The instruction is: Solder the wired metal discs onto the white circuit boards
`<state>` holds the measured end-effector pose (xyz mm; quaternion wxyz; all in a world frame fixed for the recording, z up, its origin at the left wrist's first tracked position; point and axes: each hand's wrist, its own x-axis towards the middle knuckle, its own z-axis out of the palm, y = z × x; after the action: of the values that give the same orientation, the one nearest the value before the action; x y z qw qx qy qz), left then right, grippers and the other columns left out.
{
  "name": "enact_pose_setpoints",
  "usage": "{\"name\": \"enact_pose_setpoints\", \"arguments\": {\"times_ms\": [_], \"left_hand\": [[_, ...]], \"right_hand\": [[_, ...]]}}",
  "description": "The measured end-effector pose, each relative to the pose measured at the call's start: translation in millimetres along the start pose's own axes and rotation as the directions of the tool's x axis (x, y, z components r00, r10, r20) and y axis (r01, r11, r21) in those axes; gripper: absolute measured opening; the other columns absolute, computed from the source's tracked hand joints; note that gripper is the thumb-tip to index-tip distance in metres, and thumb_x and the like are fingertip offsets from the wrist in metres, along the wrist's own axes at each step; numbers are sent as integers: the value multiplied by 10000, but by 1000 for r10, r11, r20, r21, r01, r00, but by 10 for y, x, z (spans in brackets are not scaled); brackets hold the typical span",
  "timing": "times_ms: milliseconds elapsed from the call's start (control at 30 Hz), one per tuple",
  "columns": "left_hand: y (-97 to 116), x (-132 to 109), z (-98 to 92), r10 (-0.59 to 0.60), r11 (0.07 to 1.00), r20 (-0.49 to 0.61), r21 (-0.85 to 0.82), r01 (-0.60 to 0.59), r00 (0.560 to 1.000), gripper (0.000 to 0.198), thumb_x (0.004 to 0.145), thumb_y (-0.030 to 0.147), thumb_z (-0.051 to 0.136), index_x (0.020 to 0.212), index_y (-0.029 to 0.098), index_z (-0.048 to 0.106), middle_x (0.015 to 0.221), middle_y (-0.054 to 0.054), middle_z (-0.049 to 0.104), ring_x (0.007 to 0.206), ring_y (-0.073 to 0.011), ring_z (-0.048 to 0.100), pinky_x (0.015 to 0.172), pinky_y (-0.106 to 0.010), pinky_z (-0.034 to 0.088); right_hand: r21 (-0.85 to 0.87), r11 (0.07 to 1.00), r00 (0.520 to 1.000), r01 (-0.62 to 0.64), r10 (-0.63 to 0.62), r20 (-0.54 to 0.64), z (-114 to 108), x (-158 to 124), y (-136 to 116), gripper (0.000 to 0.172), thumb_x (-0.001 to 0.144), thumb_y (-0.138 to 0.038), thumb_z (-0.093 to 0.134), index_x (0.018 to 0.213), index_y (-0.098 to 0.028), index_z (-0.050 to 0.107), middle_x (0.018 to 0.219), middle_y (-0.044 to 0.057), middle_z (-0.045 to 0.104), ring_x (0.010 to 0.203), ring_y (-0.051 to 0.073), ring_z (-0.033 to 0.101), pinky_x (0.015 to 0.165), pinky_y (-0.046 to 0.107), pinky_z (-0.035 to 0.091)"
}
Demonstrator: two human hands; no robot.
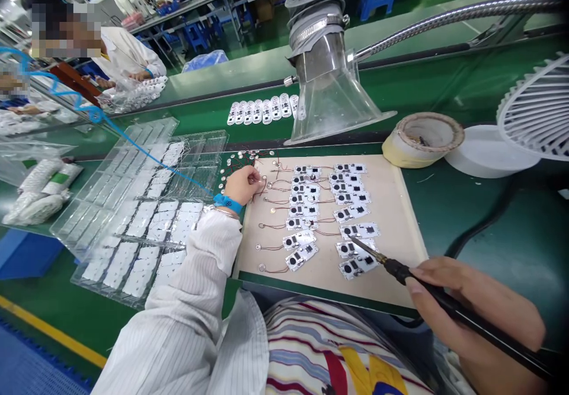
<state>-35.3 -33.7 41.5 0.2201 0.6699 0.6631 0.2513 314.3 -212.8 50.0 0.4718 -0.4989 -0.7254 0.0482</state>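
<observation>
My right hand [471, 306] grips a black soldering iron [444, 294] like a pen, and its thin tip rests at or just above a white circuit board [358, 266]. Several such boards with black squares lie in two columns on a tan wooden board [386, 205]. My left hand [242, 185] sits at that board's far left corner, its bunched fingertips among red wires and small round metal discs [267, 173]. A blue wristband [227, 204] circles my left wrist. Whether those fingers hold a wire is hidden.
A clear fume hood [333, 105] on a ribbed duct stands beyond the wooden board. To the right are a tape roll [422, 139] and a white fan [537, 108]. Clear trays of white boards [133, 217] lie left, and a co-worker [124, 57] sits at the far left.
</observation>
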Motion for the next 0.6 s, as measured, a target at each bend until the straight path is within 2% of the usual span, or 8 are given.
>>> {"name": "enact_pose_setpoints", "arguments": {"times_ms": [133, 233, 300, 367, 400, 433, 500, 600], "left_hand": [[177, -220, -207, -22, 984, -99, -176, 5, 995, 239, 763, 348, 608, 922, 180, 667, 790, -21, 656, 675, -130, 559, 660, -273, 475], [430, -482, -173, -40, 928, -83, -373, 6, 996, 250, 786, 401, 585, 906, 184, 613, 733, -6, 629, 612, -115, 561, 587, -259, 484], [627, -678, -37, -58, 762, 35, -644, 67, 998, 233, 735, 368, 673, 845, 191, 570, 703, 14, 606, 616, -106, 584, 593, -250, 507], [811, -873, 139, -49, 622, 178, -765, 169, 983, 259, 705, 339, 735, 805, 190, 548, 708, 24, 603, 629, -100, 606, 597, -238, 526], [891, -963, 225, -39, 582, 238, -784, 216, 970, 267, 701, 333, 750, 803, 189, 549, 709, 27, 605, 628, -99, 614, 593, -233, 532], [961, -1044, 302, -27, 560, 296, -787, 259, 955, 268, 706, 331, 757, 816, 188, 559, 712, 27, 611, 625, -100, 622, 591, -232, 539], [1070, -1170, 424, 15, 553, 385, -772, 313, 923, 256, 722, 326, 758, 847, 186, 584, 698, 23, 622, 617, -107, 636, 594, -237, 551], [1175, -1264, 521, 73, 582, 439, -748, 319, 895, 219, 741, 297, 753, 850, 181, 603, 674, 15, 639, 616, -114, 648, 606, -241, 564]], "right_hand": [[-9, 989, 988, -146, 146, 39, -10, 2, 4, 54, 821, -273, 672, 870, -259, 654, 778, 18, 686, 664, 203, 669, 614, 316, 543], [20, 984, 973, -179, 174, 149, 31, 18, 72, 218, 903, -348, 572, 1081, -268, 669, 799, 14, 716, 660, 188, 691, 556, 280, 544], [95, 980, 961, -173, 147, 235, 76, 44, 103, 273, 942, -349, 507, 1164, -272, 645, 744, -6, 720, 574, 157, 680, 493, 242, 534], [127, 968, 956, -216, 184, 227, 123, 82, 89, 210, 917, -329, 565, 1088, -276, 675, 745, -7, 727, 588, 158, 689, 500, 229, 546], [156, 959, 959, -238, 206, 194, 145, 103, 67, 154, 887, -314, 613, 1014, -270, 689, 787, 4, 734, 639, 170, 702, 552, 242, 571], [182, 939, 951, -293, 267, 155, 168, 124, 39, 119, 862, -290, 651, 973, -264, 684, 842, 16, 738, 704, 182, 711, 626, 268, 594], [328, 862, 922, -387, 366, 127, 208, 154, -22, 213, 825, -269, 697, 1030, -255, 643, 905, 30, 729, 760, 181, 709, 673, 284, 606], [541, 705, 880, -459, 444, 169, 239, 160, -98, 325, 770, -262, 756, 1053, -235, 598, 933, 39, 710, 813, 184, 708, 690, 292, 610]]}}
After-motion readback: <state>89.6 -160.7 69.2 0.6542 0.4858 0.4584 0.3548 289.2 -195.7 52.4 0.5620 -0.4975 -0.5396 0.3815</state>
